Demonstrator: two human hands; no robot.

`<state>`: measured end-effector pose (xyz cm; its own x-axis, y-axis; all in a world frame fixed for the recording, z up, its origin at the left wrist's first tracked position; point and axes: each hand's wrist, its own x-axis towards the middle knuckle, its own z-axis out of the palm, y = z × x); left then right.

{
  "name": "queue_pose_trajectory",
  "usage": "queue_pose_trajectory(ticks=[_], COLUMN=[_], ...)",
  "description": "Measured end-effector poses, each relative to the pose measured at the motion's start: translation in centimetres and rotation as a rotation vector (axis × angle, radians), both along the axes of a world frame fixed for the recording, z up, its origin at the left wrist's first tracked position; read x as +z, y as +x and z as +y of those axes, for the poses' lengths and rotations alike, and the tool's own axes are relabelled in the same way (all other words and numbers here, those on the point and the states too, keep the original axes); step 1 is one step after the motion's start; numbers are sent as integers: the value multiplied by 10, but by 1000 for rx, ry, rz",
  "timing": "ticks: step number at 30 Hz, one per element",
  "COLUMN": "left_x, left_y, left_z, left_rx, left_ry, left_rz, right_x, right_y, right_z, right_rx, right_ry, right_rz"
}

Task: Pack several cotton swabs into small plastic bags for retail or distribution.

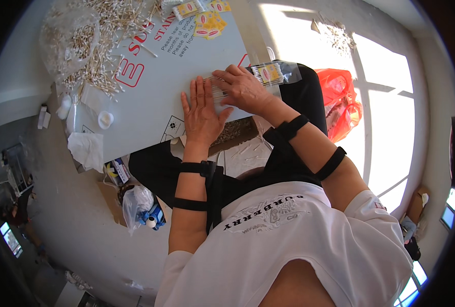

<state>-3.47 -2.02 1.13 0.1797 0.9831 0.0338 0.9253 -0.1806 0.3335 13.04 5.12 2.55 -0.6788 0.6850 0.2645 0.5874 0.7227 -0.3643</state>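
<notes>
My left hand lies flat on the grey printed board, fingers stretched out and a little apart. Close on its right, my right hand rests with bent, spread fingers over a row of cotton swabs. The swabs show in the gap between both hands, partly covered by the right fingers. Just beyond the right hand, at the board's right edge, a clear packet of cotton swabs with a yellow card sticks out over my leg. Whether the row and this packet touch is hidden.
Loose cotton swabs heap at the far left beside a clear bag. Yellow cards and another swab packet lie at the far edge. A white round cup stands left. Below are a swab-filled box and red bag.
</notes>
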Motion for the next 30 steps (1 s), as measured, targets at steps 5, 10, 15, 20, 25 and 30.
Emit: queue_pose_trajectory(ticks=[5,10,15,20,25,30], left_x=[-1,-7,3,15,0,-2], left_y=[2,-3,-25,-11,-3,3], left_z=[-1,0,6,-2,-7,-7], left_rx=[-6,23,233,-71,-12,16], left_ry=[-29,24,188,-28,8,16], left_rz=[24,-142,-773,-12,28,22], right_x=[-8,-12,-13,-17,-9,-9], right_y=[0,3,4,6,7,16], right_z=[-4,-3,-3,-2,-3,-9], right_rx=[68,79,82,54,-96,-193], right_ry=[60,96,85,89,-41,-97], right_rz=[33,64,87,107,291,313])
